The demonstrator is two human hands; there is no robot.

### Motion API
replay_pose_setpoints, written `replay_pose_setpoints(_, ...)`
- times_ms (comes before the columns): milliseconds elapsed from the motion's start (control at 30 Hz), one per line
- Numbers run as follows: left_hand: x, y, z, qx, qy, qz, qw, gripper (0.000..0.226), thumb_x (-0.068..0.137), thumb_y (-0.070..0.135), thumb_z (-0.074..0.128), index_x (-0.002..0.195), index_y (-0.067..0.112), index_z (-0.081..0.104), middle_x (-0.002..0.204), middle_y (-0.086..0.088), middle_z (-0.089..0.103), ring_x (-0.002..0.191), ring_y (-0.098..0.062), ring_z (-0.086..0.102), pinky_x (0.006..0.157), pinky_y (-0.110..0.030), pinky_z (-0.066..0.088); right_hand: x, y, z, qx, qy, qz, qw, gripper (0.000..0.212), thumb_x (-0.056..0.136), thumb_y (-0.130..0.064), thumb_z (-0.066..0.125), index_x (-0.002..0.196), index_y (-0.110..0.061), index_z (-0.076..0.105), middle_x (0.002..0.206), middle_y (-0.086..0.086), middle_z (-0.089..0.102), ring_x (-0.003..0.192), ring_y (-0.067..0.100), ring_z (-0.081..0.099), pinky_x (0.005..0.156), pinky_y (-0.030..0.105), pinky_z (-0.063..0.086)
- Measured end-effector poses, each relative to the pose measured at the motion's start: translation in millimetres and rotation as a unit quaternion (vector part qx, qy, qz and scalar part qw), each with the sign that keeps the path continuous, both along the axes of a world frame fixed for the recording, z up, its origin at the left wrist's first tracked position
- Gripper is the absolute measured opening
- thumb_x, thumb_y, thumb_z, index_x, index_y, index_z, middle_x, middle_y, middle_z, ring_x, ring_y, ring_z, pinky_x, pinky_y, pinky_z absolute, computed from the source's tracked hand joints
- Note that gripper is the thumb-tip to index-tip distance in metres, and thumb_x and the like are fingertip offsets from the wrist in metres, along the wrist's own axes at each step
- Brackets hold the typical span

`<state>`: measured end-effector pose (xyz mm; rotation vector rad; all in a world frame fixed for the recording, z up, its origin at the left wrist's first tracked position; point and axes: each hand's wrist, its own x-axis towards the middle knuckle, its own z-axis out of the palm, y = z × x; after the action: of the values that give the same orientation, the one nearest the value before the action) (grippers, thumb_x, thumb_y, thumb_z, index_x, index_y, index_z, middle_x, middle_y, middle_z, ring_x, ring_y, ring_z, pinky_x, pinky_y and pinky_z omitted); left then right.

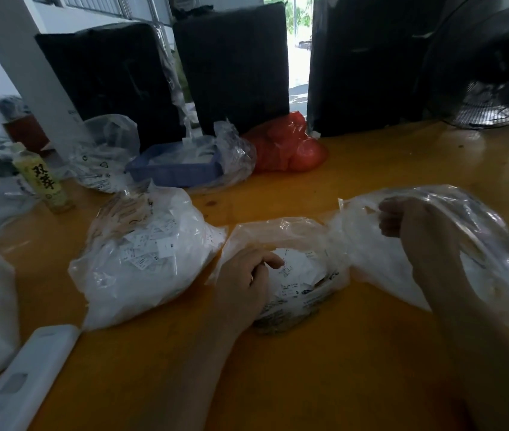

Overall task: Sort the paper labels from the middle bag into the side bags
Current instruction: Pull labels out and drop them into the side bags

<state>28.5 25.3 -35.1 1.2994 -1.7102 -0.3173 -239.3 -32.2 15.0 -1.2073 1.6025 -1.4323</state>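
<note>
While hands [243, 275] sift labels [293, 269].

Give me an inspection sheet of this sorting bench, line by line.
Surface: orange table.
Job's things: middle bag open with paper labels; left bag full; right bag lifted.
Clutter: bottle, blue tray in plastic, red bag, white device.
Hands: left hand reaches into middle bag; right hand grips right bag.
Cables: nothing seen.
Surroundings: black wrapped bundles, fan.
</note>
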Motion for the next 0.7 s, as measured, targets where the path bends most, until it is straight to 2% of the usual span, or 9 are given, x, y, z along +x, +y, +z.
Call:
replay_pose_setpoints(33,0,0,0,-0.001,0.002,0.001,1.0,0.036,0.094,0.005,0.046,0.096,0.024,0.076,0.095,0.026,0.066,0.091,0.007,0.063,0.075,-0.003,0.042,1,1,-1,-0.005,0.012,0.001,1.0,0.025,0.092,-0.034,0.056,0.077,-0.028,0.075,0.079,-0.005,0.074,0.083,0.015,0.068,0.078,0.032,0.05)
replay_pose_setpoints(100,0,1,-1,-0.001,0.005,0.0,1.0,0.036,0.094,0.004,0.047,0.096,0.024,0.076,0.093,0.026,0.066,0.091,0.007,0.063,0.075,-0.003,0.042,0,0,-6,-0.009,0.168,-0.002,0.986,0.025,0.1,-0.026,0.052,0.091,-0.028,0.075,0.094,-0.001,0.075,0.084,0.013,0.063,0.075,0.03,0.044)
replay_pose_setpoints(167,0,0,-2,0.0,0.003,-0.004,1.0,0.036,0.093,0.004,0.046,0.096,0.024,0.076,0.091,0.027,0.065,0.09,0.008,0.064,0.075,-0.002,0.042,-1,-1,-10,0.006,0.347,-0.008,0.938,0.026,0.105,-0.025,0.05,0.109,-0.023,0.075,0.106,0.002,0.074,0.08,0.009,0.053,0.071,0.026,0.037)
replay_pose_setpoints(200,0,1,-2,0.0,0.004,-0.005,1.0,0.036,0.093,0.004,0.046,0.096,0.025,0.076,0.091,0.026,0.065,0.09,0.007,0.064,0.075,-0.002,0.042,-1,-1,-11,0.013,0.38,-0.006,0.925,0.025,0.105,-0.027,0.051,0.111,-0.024,0.075,0.107,-0.002,0.073,0.079,0.006,0.049,0.071,0.024,0.036)
replay_pose_setpoints(300,0,1,-1,-0.001,-0.003,-0.01,1.0,0.037,0.094,0.004,0.046,0.095,0.027,0.075,0.093,0.024,0.067,0.091,0.006,0.064,0.075,-0.003,0.042,3,3,-8,0.024,0.267,0.018,0.963,0.016,0.098,-0.037,0.059,0.091,-0.035,0.073,0.084,-0.022,0.068,0.071,0.002,0.055,0.065,0.022,0.036)
replay_pose_setpoints(367,-1,2,0,0.001,0.0,-0.006,1.0,0.036,0.093,0.005,0.046,0.096,0.024,0.076,0.094,0.023,0.068,0.091,0.006,0.064,0.075,-0.003,0.042,7,5,-6,0.0,0.122,0.031,0.992,0.012,0.091,-0.04,0.069,0.081,-0.035,0.071,0.07,-0.017,0.068,0.066,-0.001,0.06,0.062,0.021,0.038)
replay_pose_setpoints(433,-2,3,1,0.008,0.008,0.001,1.0,0.036,0.093,0.006,0.045,0.097,0.021,0.077,0.096,0.021,0.069,0.09,0.006,0.064,0.074,-0.003,0.042,12,8,-5,-0.028,0.025,0.046,0.998,0.008,0.089,-0.037,0.072,0.084,-0.032,0.072,0.074,-0.016,0.071,0.067,-0.003,0.065,0.066,0.024,0.045)
replay_pose_setpoints(600,-3,2,1,0.011,-0.006,0.019,1.0,0.03,0.103,0.009,0.051,0.11,0.025,0.075,0.102,0.021,0.069,0.098,0.007,0.065,0.077,-0.006,0.047,22,12,-7,-0.048,-0.148,0.143,0.977,0.01,0.097,-0.013,0.064,0.103,-0.013,0.073,0.093,0.005,0.077,0.084,0.019,0.073,0.07,0.024,0.057)
replay_pose_setpoints(700,-6,5,5,0.014,0.011,0.025,1.0,0.024,0.103,0.03,0.049,0.117,0.032,0.069,0.105,0.019,0.071,0.098,0.004,0.067,0.078,-0.011,0.052,29,14,-9,-0.053,-0.163,0.157,0.973,0.011,0.094,-0.006,0.067,0.104,-0.006,0.071,0.089,0.01,0.076,0.083,0.023,0.074,0.07,0.023,0.058)
